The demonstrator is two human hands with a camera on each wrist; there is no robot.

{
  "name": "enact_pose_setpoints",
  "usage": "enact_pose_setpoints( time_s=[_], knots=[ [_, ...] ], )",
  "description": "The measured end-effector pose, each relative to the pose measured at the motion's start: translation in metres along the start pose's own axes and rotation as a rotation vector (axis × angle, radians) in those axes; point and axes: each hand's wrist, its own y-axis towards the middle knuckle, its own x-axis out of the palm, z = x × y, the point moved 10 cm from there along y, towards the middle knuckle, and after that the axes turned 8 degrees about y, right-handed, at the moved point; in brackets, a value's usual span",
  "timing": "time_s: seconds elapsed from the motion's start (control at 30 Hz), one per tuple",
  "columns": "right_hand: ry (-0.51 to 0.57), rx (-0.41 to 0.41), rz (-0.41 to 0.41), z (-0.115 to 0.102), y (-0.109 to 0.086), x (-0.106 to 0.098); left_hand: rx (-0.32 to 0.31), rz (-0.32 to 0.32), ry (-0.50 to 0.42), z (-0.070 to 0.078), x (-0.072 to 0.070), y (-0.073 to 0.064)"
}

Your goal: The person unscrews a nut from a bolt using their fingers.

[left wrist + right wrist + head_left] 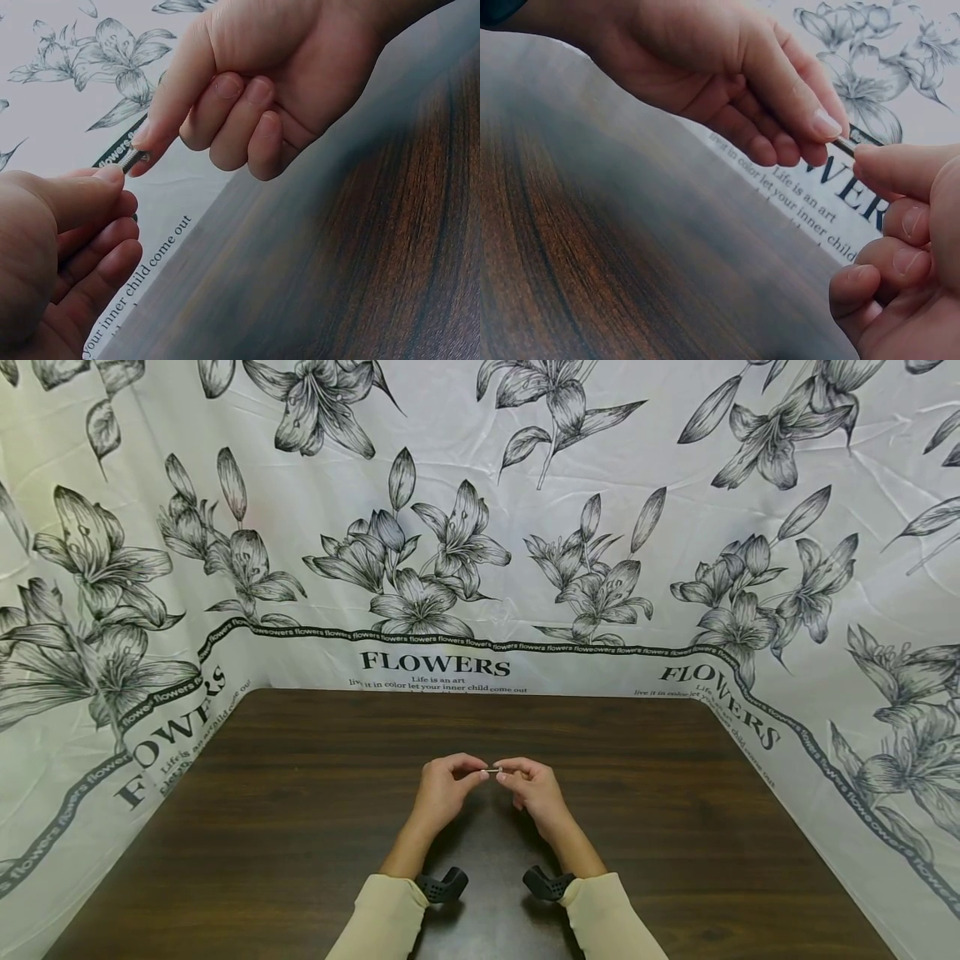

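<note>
A small metal screw is held up over the table, spanning the short gap between the two hands. My left hand pinches one end of it between thumb and index finger. At the other end, the thumb and index finger of my right hand grip it. Ridges of thread show on the screw in the left wrist view, while the fingertips hide both its ends. In the right wrist view only a short stretch of the screw shows between the fingertips.
Beneath the hands lies a dark brown wooden table. A white cloth printed with black flowers and lettering stands around its back and sides. Each wrist wears a black device, the left device and the right device.
</note>
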Motion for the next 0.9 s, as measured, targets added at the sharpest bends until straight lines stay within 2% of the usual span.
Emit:
enact_pose_setpoints(
  time_s=[0.13,0.27,0.53,0.9],
  knots=[
    [0.015,-0.052,-0.041,-0.003,0.0,0.003,0.0,0.001,-0.007,-0.001,0.0,0.0],
    [0.02,-0.057,-0.05,-0.004,0.0,0.004,0.004,0.004,-0.016,0.0,-0.001,0.0],
    [0.018,0.02,-0.042,0.0,0.0,0.004,0.011,0.006,-0.007,0.0,0.0,0.0],
    [-0.036,0.161,-0.028,0.019,-0.001,0.002,0.018,-0.021,-0.002,0.005,0.005,-0.001]
  ],
)
